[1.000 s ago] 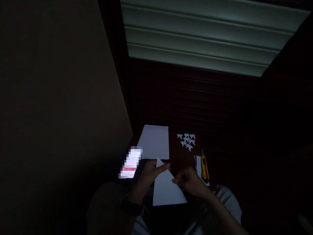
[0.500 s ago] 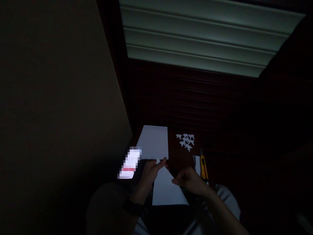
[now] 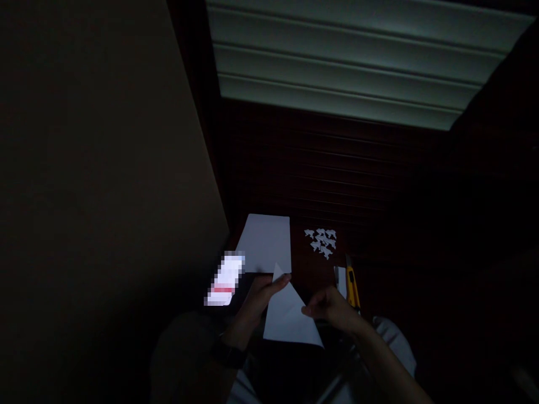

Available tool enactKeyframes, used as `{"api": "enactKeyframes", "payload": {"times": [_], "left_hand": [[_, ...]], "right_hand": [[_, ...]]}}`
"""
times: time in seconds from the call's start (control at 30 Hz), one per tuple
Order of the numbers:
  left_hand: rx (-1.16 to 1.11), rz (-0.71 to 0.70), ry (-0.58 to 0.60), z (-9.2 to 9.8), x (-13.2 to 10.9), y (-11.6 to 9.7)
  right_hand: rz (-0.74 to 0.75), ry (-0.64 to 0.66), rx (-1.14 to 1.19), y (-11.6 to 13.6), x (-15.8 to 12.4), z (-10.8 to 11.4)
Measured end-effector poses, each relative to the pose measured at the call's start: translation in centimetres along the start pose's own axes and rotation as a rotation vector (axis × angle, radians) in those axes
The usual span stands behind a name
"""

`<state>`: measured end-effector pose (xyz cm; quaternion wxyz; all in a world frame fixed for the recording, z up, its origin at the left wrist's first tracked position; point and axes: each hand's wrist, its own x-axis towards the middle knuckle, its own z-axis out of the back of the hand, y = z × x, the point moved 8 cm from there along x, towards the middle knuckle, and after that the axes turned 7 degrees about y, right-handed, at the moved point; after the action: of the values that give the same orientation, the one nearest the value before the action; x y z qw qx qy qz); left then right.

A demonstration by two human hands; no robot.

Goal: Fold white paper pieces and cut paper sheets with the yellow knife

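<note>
A white sheet of paper (image 3: 290, 321), with a slanted right edge and a pointed top, is held over my lap. Near the point, my left hand (image 3: 263, 292) is closed on it, thumb lying across the front and the other fingers hidden behind. Midway down the slanted edge, my right hand (image 3: 330, 308) pinches the paper between thumb and fingers. Beyond my left hand lies a flat stack of white paper (image 3: 267, 241). Several small white folded paper pieces (image 3: 323, 241) are grouped on the dark table.
A lit phone-like screen (image 3: 225, 280), pixelated, lies left of my left hand. A yellow utility knife (image 3: 352, 283) rests on the right beside a small white piece (image 3: 341, 280). A plain wall (image 3: 105, 140) rises at left; pale slatted shutters (image 3: 337, 62) stand ahead.
The held sheet has tilted, its point rising a little and its lower edge lifting. Both hands keep their grip, with the right one shifted slightly to the right.
</note>
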<state>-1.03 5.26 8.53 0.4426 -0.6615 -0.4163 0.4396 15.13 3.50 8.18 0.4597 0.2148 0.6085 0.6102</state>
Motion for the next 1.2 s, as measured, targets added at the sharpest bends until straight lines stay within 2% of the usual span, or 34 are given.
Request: {"api": "enactKeyframes", "payload": {"times": [0.1,0.2,0.5,0.57,0.7,0.83,1.0,1.1,1.2], "left_hand": [[0.021,0.0,-0.008,0.1,0.1,0.4],[0.058,0.001,-0.067,0.6,0.5,0.5],[0.162,0.018,-0.114,1.3,1.4,-0.3],[0.115,0.011,-0.085,0.9,1.2,-0.6],[-0.004,0.036,0.09,-0.8,0.3,-0.7],[0.025,0.032,0.177,-1.6,-0.3,-0.6],[0.11,0.024,0.113,-0.8,0.6,-0.1],[0.145,0.028,0.053,-0.3,1.0,-0.1],[0.153,0.025,0.044,-0.3,1.0,-0.3]], "right_hand": [[-0.029,0.023,0.047,-0.4,0.1,-0.2],[-0.029,0.043,0.058,-0.2,0.1,-0.3],[-0.019,0.05,0.072,-0.1,0.1,-0.1],[-0.011,0.05,0.075,-0.1,0.1,-0.1],[-0.005,0.017,0.053,0.1,0.0,0.4],[-0.006,-0.027,0.003,0.1,0.0,1.1],[-0.02,-0.054,-0.111,-0.3,0.4,1.4],[-0.014,-0.114,-0.122,-0.3,0.6,1.8],[-0.026,-0.132,-0.128,-0.2,0.5,1.9]]}}
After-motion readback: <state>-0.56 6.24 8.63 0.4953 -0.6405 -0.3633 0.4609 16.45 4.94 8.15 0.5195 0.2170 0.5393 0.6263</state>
